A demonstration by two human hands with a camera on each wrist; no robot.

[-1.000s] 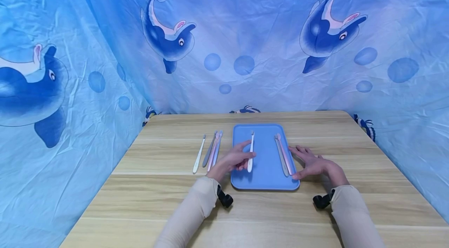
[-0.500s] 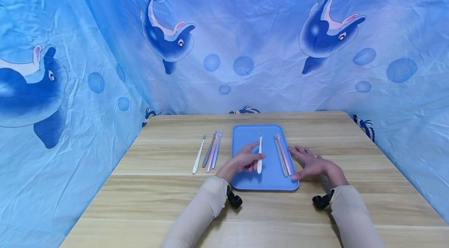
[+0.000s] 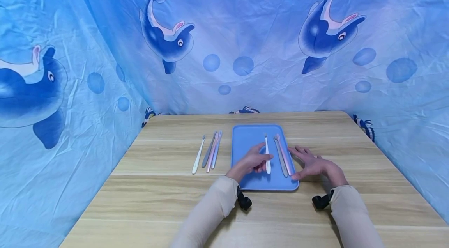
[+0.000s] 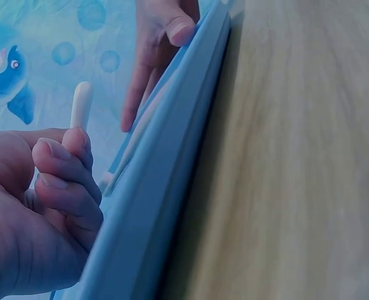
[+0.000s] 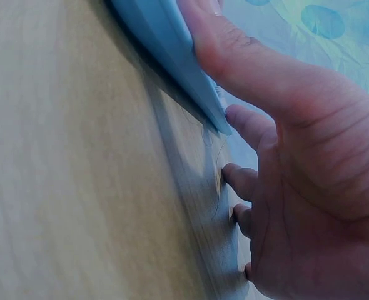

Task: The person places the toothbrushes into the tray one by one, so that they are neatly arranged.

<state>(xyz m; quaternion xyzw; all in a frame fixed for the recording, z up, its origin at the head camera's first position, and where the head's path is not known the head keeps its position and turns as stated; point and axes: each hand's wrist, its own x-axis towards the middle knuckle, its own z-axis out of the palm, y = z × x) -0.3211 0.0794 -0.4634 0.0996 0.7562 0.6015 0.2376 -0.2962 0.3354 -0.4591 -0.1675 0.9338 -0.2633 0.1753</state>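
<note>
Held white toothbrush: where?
Head view: the white toothbrush is held by the left hand, over the blue tray, left of the gray toothbrush lying on it.

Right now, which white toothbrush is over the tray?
The white toothbrush pinched by the left hand; the other white toothbrush lies on the table, left of the tray.

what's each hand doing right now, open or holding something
Left hand: closed, holding a white toothbrush.
Right hand: open, thumb at the edge of the tray.
</note>
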